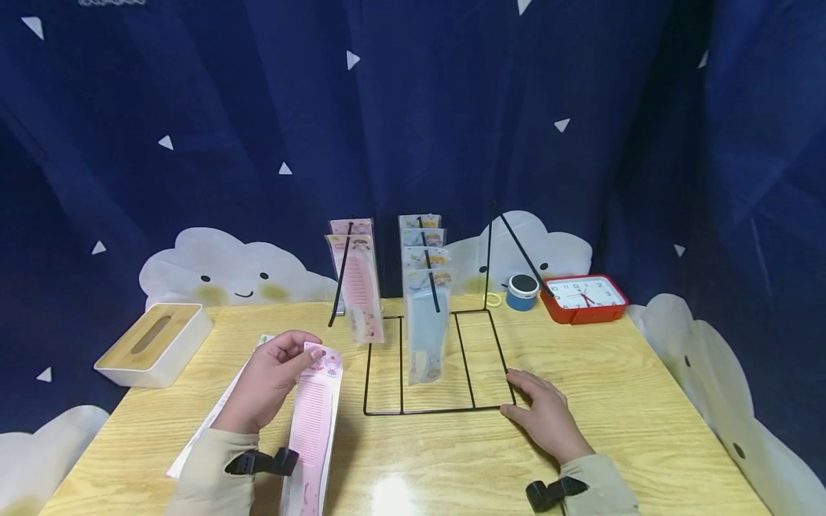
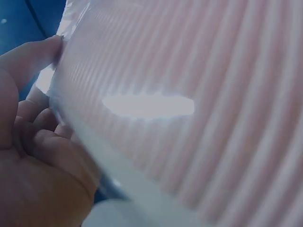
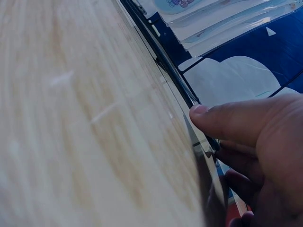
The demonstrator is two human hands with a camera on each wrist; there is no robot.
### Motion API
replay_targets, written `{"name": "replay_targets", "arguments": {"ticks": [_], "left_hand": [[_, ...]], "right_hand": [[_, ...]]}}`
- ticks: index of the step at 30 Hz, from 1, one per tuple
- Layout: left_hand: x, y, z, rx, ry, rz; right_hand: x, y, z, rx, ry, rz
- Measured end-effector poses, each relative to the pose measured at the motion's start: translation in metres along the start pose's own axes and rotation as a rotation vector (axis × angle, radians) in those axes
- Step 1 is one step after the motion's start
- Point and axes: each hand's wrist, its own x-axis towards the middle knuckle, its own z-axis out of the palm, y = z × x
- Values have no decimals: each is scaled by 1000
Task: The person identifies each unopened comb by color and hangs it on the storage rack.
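My left hand (image 1: 272, 380) pinches the top of a clear packet with a pink comb (image 1: 310, 423) in it, which hangs down toward me. In the left wrist view the comb's teeth (image 2: 189, 61) fill most of the picture, and the thumb lies on the packet's edge. My right hand (image 1: 542, 412) holds the front right corner of a black wire rack (image 1: 439, 411), thumb on the front bar and fingers at the side bar. Two pink comb packets (image 1: 361, 287) hang on the rack's left hook. Several packets, the front one a blue comb (image 1: 427, 330), hang on the middle hook.
Another packet (image 1: 209, 430) lies on the table partly behind the left forearm. A tissue box (image 1: 187, 344) stands at left. Behind the rack's right side are a blue round speaker-like object (image 1: 521, 299), a yellow ring (image 1: 493, 299) and a red clock (image 1: 584, 315). The rack's right hook (image 1: 525, 254) is bare.
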Motion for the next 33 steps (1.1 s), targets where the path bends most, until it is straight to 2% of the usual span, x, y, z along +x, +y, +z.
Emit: {"name": "replay_targets", "arguments": {"ticks": [9,16,19,22,27,33], "left_hand": [[-15,28,24,-181,-58,232],[-22,53,41,-297,-5,344],[-22,60,44,-324,8,359],[-20,63,46,-333,21,342],[-17,65,48,-340,50,315],[-13,64,50,-344,46,331]], "right_hand": [[0,0,0,0,4,-2],[-2,0,1,7,21,-14],[-2,-1,1,10,29,-23],[-1,-1,1,7,28,-21],[-2,-1,0,9,14,-12],[-2,-1,-1,7,14,-15]]}}
